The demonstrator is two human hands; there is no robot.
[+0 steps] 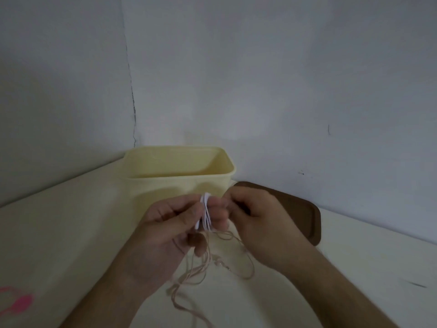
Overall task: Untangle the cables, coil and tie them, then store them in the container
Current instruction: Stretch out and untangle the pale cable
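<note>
White cable coil [205, 213]: a small bundle of thin white loops, packed side by side, held up in the air above the table [59, 233], just near of the container. The loops stand on edge; the bundle's long axis runs roughly near-to-far and slightly tilted, upper end pointing toward the container.

Left hand [165, 230]: grip closed on the coil, thumb and fingers curled round its left side. Right hand [255, 223]: fingers curled in at the coil's right side, pinching there; whether they hold the white loops or a thin tie cannot be told, since the frame is blurred.

Beige cable [201, 263]: thin, pale pinkish-tan, slack. It hangs from below the two hands and lies in loose tangled loops on the table between the forearms, trailing toward the near edge of view. Small connector-like lumps show along it, too blurred to identify.

Container [179, 178]: pale yellow, rectangular, rounded corners, open top, standing upright on the table against the far wall [260, 79]. Visible part of the interior shows no contents; floor of it is out of sight.

Brown lid [300, 209]: flat on the table, right of the container, partly behind the right hand.

Pink object [16, 301]: near left corner, blurred.
</note>
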